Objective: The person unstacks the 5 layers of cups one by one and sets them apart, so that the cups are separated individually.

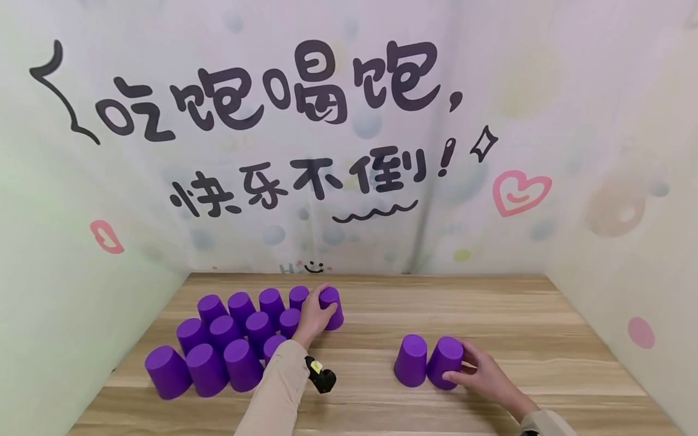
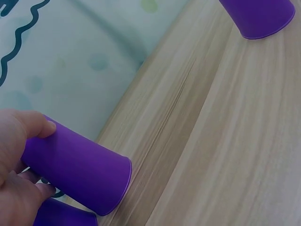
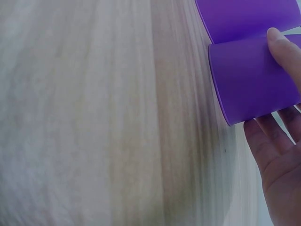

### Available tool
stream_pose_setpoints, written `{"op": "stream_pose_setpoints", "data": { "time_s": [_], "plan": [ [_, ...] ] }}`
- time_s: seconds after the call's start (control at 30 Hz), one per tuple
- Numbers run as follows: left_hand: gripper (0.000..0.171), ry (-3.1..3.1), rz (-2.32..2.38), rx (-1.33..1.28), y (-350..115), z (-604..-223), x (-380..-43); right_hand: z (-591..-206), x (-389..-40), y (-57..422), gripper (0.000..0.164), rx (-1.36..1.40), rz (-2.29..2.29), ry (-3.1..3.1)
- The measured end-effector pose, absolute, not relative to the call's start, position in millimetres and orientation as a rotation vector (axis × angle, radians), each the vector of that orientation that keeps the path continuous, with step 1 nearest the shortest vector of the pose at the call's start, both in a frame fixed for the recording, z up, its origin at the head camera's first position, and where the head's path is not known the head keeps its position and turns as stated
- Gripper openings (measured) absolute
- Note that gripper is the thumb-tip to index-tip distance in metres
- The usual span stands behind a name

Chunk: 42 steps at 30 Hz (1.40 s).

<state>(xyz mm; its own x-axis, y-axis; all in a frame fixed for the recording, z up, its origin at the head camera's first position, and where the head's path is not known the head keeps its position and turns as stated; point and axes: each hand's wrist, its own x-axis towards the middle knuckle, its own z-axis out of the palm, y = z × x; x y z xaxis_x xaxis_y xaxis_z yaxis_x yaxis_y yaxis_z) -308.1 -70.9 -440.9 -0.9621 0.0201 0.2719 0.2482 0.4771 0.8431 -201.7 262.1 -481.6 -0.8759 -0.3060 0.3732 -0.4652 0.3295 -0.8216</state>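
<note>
In the head view my left hand (image 1: 313,316) holds a purple cup (image 1: 335,318) at the right end of the back row of cups. The left wrist view shows thumb and fingers around the narrow end of this cup (image 2: 82,165), with a neighbouring cup (image 2: 66,214) partly hidden. At the right, my right hand (image 1: 487,378) grips another upside-down purple cup (image 1: 444,362), thumb on the near side and fingers round the right side. A second cup (image 1: 411,361) stands just left of it. In the right wrist view, these two cups appear side by side, the gripped cup (image 3: 249,80) nearer the palm.
Several upside-down purple cups (image 1: 206,370) stand in three rows on the left of the wooden table (image 1: 371,399); my left arm hides some. A printed backdrop (image 1: 327,236) rises behind the table. A black device (image 1: 322,378) is strapped to my left wrist.
</note>
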Motion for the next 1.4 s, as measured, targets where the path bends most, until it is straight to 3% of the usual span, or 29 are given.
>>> {"op": "stream_pose_setpoints", "data": {
  "time_s": [0.73,1.1,1.4],
  "plan": [
    [0.055,-2.507,-1.503,-0.220,-71.4,-426.8,-309.4,-480.7,-205.2,260.6,0.052,0.682,1.574,-2.480],
    [0.058,-2.399,-1.524,-0.496,-47.0,-378.3,-292.1,-479.4,-202.2,261.0,0.051,0.668,1.575,-2.468],
    [0.055,-2.441,-1.542,-0.830,-7.3,-390.0,-263.4,-481.7,-203.9,263.3,0.052,0.691,1.580,-2.451]
  ]
}}
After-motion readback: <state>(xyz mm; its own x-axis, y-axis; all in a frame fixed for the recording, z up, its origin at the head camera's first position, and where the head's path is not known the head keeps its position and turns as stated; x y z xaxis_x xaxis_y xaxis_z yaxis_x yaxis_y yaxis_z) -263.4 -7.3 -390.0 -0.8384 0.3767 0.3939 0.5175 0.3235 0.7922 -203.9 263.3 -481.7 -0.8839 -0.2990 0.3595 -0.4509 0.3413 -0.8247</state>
